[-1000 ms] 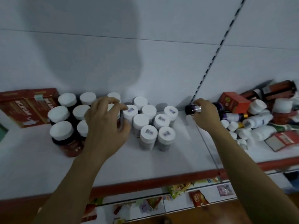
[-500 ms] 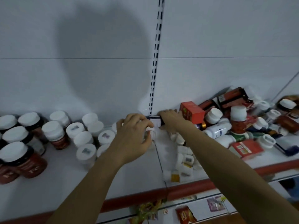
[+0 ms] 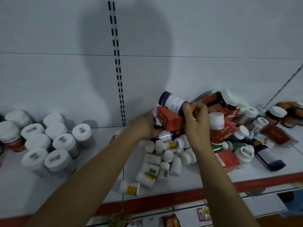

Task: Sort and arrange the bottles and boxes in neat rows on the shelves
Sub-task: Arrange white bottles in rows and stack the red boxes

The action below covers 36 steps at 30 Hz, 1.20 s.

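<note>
You're pulling from the pile (image 3: 164, 161): right hand (image 3: 196, 123) pinches the purple bottle (image 3: 172, 101) above the red box (image 3: 168, 118), left hand (image 3: 144, 126) curls round a second bottle (image 3: 157, 124) beneath; next, stand both in rows

White back panel (image 3: 49, 79) with a black-slotted upright (image 3: 117, 63) bears a broad shadow (image 3: 141, 54).

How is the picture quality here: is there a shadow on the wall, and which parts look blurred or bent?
Head view: dim, bluish light; a big soft shadow lies on the wall; the white-capped jars at left are smeared by blur, the right hand and its purple bottle sharper; the far-right upright leans inward, likely wide-angle distortion.
</note>
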{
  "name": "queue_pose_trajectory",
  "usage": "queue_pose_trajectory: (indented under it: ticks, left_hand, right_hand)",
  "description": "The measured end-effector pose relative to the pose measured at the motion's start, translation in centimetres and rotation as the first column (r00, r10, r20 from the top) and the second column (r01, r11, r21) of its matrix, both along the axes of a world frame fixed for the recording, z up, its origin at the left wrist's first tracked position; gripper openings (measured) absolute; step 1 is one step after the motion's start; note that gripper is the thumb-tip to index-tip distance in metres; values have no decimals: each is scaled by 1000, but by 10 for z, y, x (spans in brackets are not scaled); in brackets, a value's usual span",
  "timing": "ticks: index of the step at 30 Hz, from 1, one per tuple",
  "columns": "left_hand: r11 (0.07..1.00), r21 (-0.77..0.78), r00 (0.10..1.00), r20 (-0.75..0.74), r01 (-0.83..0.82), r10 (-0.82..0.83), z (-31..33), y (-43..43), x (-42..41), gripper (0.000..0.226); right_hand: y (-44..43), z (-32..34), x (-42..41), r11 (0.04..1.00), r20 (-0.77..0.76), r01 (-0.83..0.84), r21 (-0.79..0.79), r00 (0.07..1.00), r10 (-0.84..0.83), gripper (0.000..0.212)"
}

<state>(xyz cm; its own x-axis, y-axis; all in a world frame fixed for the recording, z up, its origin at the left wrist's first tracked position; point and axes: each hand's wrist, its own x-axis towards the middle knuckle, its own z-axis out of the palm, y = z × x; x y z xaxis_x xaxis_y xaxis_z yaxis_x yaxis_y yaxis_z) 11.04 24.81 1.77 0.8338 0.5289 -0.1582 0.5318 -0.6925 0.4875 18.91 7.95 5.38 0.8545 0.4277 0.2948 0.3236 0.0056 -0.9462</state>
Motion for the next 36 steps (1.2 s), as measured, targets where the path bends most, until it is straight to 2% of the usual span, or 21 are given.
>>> queue_pose_trajectory:
  ticks: [1, 2, 5, 8, 9, 12, 16, 17, 18, 19, 20, 22, 24, 25, 26, 27, 29, 30, 32, 34, 36]
  left_hand:
    - [998, -62, 1000, 14, 14, -13, -5, 2, 10, 32]
    - [994, -107, 999, 34, 10, -6, -9, 4, 16, 36]
    - [973, -213, 990, 92, -87, 109, -30, 20, 35, 86]
    - [957, -257, 982, 98, -133, 163, -44, 27, 52, 103]
    - [958, -248, 982, 82, -146, 171, -43, 23, 53, 100]
    - [973, -123, 980, 30, -193, 198, -33, 10, 45, 66]
    - [984, -67, 964, 201, -164, 174, 5, 20, 8, 32]
    - [979, -82, 946, 253, -187, 202, 19, 24, -7, 25]
    - [959, -167, 912, 309, -228, 271, 30, 28, -25, 21]
    - [905, -334, 849, 367, -262, 381, 37, 32, -42, 20]
    - [795, -550, 762, 391, -256, 516, 42, 34, -59, 21]
    - [449, -891, 606, 321, -68, 728, 46, 33, -92, 25]
    - [141, -974, 502, 214, 179, 838, 40, 29, -116, 32]
    - [78, -961, 460, 197, 265, 866, 35, 28, -125, 36]
    - [87, -946, 417, 218, 311, 883, 30, 27, -132, 40]
    - [165, -942, 384, 275, 293, 882, 25, 27, -137, 44]
    - [449, -891, 390, 437, 66, 810, 13, 33, -141, 55]
    - [585, -808, 417, 509, -71, 753, 8, 38, -141, 58]
    - [770, -599, 483, 619, -219, 619, 2, 48, -141, 58]
    - [874, -385, 568, 665, -295, 485, -1, 54, -137, 54]
    - [909, -181, 661, 635, -375, 400, 0, 57, -130, 50]
  right_hand:
    - [-3, -7, 2, 1000, -63, 10, 19, 998, -9, 25]
    - [-5, -14, 3, 999, -117, 19, 33, 993, -15, 26]
    - [-10, -27, 5, 997, -202, 44, 63, 979, -30, 38]
    - [-12, -29, 5, 993, -237, 81, 87, 970, -58, 41]
    - [-12, -27, 5, 991, -251, 92, 101, 966, -64, 37]
    - [-13, -25, 5, 983, -282, 114, 144, 957, -69, 31]
    - [-8, -16, 2, 969, -316, 126, 213, 947, -54, 30]
    - [-6, -15, -1, 966, -321, 128, 223, 946, -52, 31]
    - [-2, -15, -4, 964, -325, 132, 230, 944, -52, 32]
    - [3, -13, -9, 965, -333, 133, 227, 942, -51, 32]
    - [8, -13, -13, 967, -337, 128, 221, 940, -47, 32]
    - [22, -10, -24, 975, -311, 93, 202, 950, -26, 27]
    - [39, -10, -32, 987, -223, -3, 161, 974, 39, 20]
    - [47, -9, -36, 991, -142, -65, 113, 987, 81, 16]
    - [56, -10, -37, 994, -7, -108, 18, 994, 108, 14]
    - [66, -9, -38, 986, 168, -125, -114, 975, 143, 18]
    - [89, -13, -37, 923, 445, -128, -363, 847, 292, 31]
    - [101, -15, -38, 878, 496, -136, -459, 780, 380, 35]
    - [122, -20, -42, 796, 509, -161, -583, 691, 513, 39]
    - [135, -27, -46, 740, 499, -175, -650, 637, 588, 44]
    - [141, -31, -50, 711, 467, -179, -680, 642, 608, 51]
